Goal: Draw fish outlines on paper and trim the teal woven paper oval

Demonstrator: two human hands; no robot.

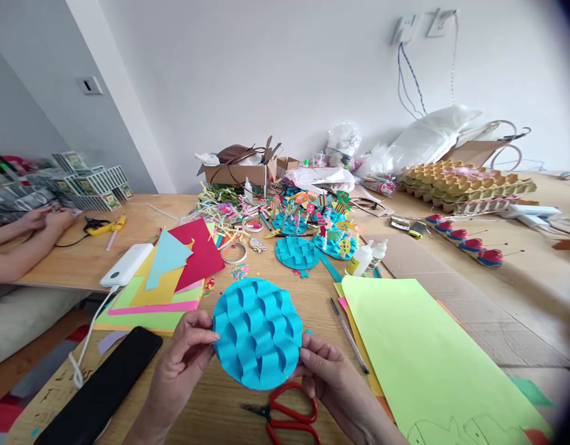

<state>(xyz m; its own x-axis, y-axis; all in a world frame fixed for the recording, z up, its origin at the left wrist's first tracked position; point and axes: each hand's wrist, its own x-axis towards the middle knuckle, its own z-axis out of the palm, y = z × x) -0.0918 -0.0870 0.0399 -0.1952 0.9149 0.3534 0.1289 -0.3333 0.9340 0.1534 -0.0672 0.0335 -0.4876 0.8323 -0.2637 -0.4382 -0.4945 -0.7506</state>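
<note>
A round blue paper disc (pixel 258 334) with raised wavy strips is held up above the table. My left hand (pixel 185 358) pinches its left edge, while the fingers of my right hand (pixel 328 371) close on its right edge. Red-handled scissors (pixel 289 411) lie below the disc, beside my right hand, blades toward the left. Behind it, a similar blue disc (pixel 297 252) rests flat on the table, near blue discs decorated with paper fish (pixel 344 247). A pen (pixel 349 334) lies to the right of my right hand.
Green paper sheets (pixel 423 346) lie at right, coloured paper (pixel 196 247) and a black phone (pixel 102 389) at left. Glue bottles (pixel 360 258), tape (pixel 233 253) and egg trays (pixel 461 185) stand farther back. Another person's hands (pixel 48 219) are at the far left.
</note>
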